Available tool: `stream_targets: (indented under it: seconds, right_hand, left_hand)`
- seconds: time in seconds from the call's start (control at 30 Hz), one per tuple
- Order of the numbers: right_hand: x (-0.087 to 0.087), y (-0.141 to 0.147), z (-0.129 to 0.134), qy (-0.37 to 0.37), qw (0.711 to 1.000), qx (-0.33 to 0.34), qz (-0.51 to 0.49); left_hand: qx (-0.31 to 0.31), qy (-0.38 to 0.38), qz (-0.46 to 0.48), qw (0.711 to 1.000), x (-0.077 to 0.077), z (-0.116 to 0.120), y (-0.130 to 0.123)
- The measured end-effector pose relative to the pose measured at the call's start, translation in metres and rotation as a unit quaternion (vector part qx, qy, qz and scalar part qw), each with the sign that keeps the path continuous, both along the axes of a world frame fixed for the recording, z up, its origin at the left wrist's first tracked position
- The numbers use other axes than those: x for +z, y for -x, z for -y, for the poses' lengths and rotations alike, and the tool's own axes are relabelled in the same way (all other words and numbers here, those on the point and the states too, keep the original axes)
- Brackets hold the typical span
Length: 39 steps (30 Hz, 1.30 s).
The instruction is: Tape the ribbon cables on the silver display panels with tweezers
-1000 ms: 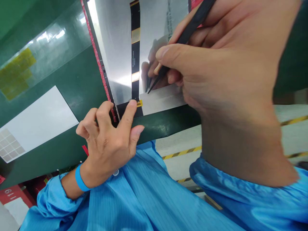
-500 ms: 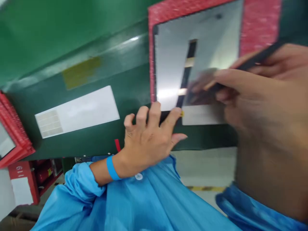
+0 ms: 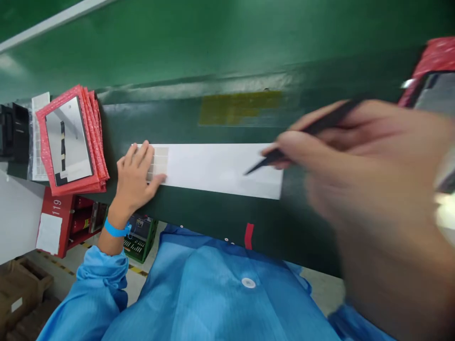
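Observation:
A long white backing sheet (image 3: pixel 213 163) lies on the green mat, with several small beige labels (image 3: pixel 160 161) in rows at its left end. My left hand (image 3: pixel 133 177) rests flat on that end, fingers stretched out, covering part of the labels. Over the sheet's right part, my right hand (image 3: pixel 359 151) is closed around dark pointed tweezers (image 3: pixel 330 116). Their tip points down and left above the white surface; whether it touches, I cannot tell. The right hand is partly blurred.
Left of the sheet is a stack of red bubble-wrap pouches (image 3: pixel 95 142) with a grey panel (image 3: pixel 73 137) on top. Another panel on red wrap (image 3: pixel 435 57) lies at the right edge. Yellow tape (image 3: pixel 238 109) and red tape (image 3: pixel 249 236) stick to the green mat (image 3: pixel 199 208).
My left hand has gone from the panel on red wrap to the sheet's left end. The right hand has brought the tweezers from over that panel to above the sheet. The view has swung left.

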State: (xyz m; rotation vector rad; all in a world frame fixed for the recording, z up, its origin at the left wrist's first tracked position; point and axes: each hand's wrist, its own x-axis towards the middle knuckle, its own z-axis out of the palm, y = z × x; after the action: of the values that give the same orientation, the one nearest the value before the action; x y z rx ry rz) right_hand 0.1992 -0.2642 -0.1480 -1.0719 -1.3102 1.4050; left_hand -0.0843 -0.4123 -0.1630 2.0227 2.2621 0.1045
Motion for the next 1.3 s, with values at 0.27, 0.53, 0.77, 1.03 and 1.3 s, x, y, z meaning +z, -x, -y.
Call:
stream_targets:
  seconds: [0.27,0.53,0.77,1.03,1.3]
  right_hand:
    - [-0.032,0.082,0.028,0.025,0.986,0.166,0.015]
    - [-0.025,0.069,0.028,0.011,0.981,0.176,0.087]
    - [-0.024,0.072,0.029,-0.009,0.982,0.166,0.094]
    - [-0.026,0.073,0.029,-0.014,0.978,0.174,0.112]
    - [-0.024,0.074,0.028,-0.026,0.984,0.136,0.115]
  left_hand:
    - [-0.055,0.036,0.032,0.997,-0.003,0.010,-0.032]
    - [-0.050,0.027,0.078,0.995,-0.004,0.005,-0.029]
    - [-0.045,0.028,0.094,0.994,-0.002,0.003,-0.032]
    - [-0.036,0.046,0.113,0.992,-0.002,0.002,-0.031]
    - [-0.029,0.052,0.120,0.991,-0.002,0.002,-0.032]
